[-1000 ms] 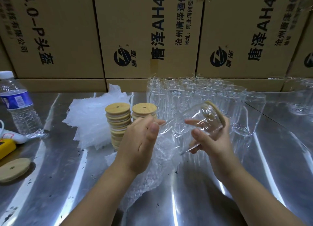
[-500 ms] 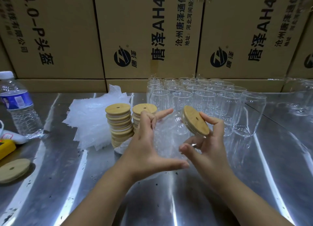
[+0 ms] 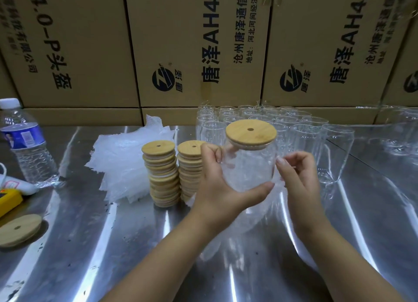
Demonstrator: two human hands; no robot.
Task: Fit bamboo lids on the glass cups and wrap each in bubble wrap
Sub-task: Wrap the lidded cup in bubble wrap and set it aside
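A glass cup (image 3: 248, 166) with a round bamboo lid (image 3: 251, 133) on top stands upright in mid-air above the steel table (image 3: 113, 245). My left hand (image 3: 217, 188) grips the cup from the left, thumb under its base. My right hand (image 3: 298, 177) pinches a sheet of bubble wrap (image 3: 267, 202) against the cup's right side; the sheet trails down below. Two stacks of bamboo lids (image 3: 161, 172) (image 3: 188, 168) stand just left of my left hand. Several bare glass cups (image 3: 303, 138) stand behind.
A pile of bubble wrap sheets (image 3: 126, 161) lies left of the lid stacks. A water bottle (image 3: 24, 143), a yellow tool (image 3: 8, 200) and a loose bamboo lid (image 3: 19, 229) sit at the far left. Cardboard boxes (image 3: 181, 41) wall off the back.
The lidded cup turned from lying tilted to upright, lid on top. My left hand shifted to grip its side and base, and my right hand moved to the wrap on the right.
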